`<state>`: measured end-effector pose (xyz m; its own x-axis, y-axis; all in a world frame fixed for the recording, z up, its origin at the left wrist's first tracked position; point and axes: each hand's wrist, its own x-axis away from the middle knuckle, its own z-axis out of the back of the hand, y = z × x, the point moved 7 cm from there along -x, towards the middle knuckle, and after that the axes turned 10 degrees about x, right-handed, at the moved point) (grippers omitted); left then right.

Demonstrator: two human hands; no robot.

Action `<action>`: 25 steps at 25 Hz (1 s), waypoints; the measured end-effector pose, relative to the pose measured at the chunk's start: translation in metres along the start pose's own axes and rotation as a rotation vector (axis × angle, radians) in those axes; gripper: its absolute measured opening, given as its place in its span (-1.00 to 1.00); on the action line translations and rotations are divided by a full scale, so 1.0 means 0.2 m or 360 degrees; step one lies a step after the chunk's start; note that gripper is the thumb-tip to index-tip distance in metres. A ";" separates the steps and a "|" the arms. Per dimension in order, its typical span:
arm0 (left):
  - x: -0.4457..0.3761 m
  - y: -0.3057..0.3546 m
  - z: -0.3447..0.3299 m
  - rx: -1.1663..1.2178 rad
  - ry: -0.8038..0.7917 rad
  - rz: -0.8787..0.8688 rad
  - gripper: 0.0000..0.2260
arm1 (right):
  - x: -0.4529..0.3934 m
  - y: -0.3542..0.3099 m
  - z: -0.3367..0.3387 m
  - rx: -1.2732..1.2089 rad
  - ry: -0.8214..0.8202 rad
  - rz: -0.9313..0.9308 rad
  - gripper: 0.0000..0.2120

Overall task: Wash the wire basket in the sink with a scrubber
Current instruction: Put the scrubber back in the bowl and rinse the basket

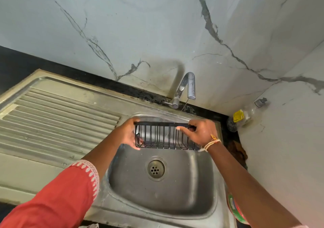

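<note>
— Where's the basket?
— Over the sink (201, 184), under the tap (188, 85). I hold the basket (164, 136) upright above the drain (155, 169).
— Your hands?
— My left hand (128, 134) grips its left end; my right hand (201, 133) pinches the top rim at the right.

Single head-worn wide-angle view, looking forward and steeply down from close above the sink (208, 189), facing the wall (157, 26) and tap (187, 85), with both forearms entering from the bottom edge.
</note>
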<state>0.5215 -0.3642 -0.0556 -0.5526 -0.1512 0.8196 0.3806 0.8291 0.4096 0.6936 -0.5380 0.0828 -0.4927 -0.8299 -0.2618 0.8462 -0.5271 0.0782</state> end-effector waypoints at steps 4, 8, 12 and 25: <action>-0.02 0.03 -0.09 -0.0287 0.0205 0.0164 -0.36 | -0.11 0.11 -0.09 -0.0278 -0.0278 -0.0260 -0.35; 0.08 0.32 -0.21 -0.1533 0.0877 -0.1171 -0.66 | -0.20 0.18 -0.21 -0.0484 -0.0431 -0.0434 -0.38; 0.11 0.33 -0.47 -0.1976 0.0563 -0.1829 -0.53 | -0.29 0.13 -0.28 -0.0421 -0.0543 -0.0393 -0.42; -0.14 0.26 -0.41 -0.1991 0.0681 -0.1180 -0.54 | 0.03 -0.30 -0.42 0.0046 -0.0510 0.0093 -0.31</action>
<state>0.6174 -0.3615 -0.0255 -0.7296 -0.6393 0.2427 0.6092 -0.4464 0.6555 0.6575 -0.4967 -0.0037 -0.4860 -0.8719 0.0599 0.8712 -0.4779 0.1126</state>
